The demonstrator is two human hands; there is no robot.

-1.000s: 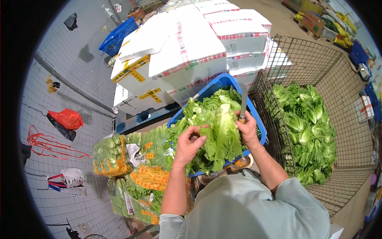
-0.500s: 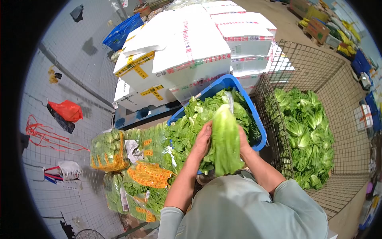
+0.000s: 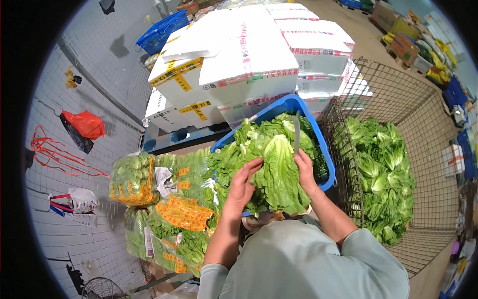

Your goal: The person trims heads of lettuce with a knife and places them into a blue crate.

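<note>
A blue crate (image 3: 317, 130) carries a heap of loose leaves (image 3: 244, 144). Right of it, a wire cage (image 3: 428, 144) holds piled lettuces (image 3: 381, 179). Behind the crate, a blue pallet (image 3: 162, 144) bears stacked white boxes (image 3: 249, 50). Bagged greens (image 3: 184, 214) lie stacked at left, their support hidden. Brown floor (image 3: 368, 35) shows beyond the cage.

Person is wearing a loose pale grey-green top (image 3: 294, 264), matte fabric, creasing softly on the right side. Sleeves (image 3: 371, 254) are matching closely in colour, running short, hems sitting near elbows. Forearms (image 3: 226, 240), left hand (image 3: 242, 187), right hand (image 3: 305, 172) are showing bare.
</note>
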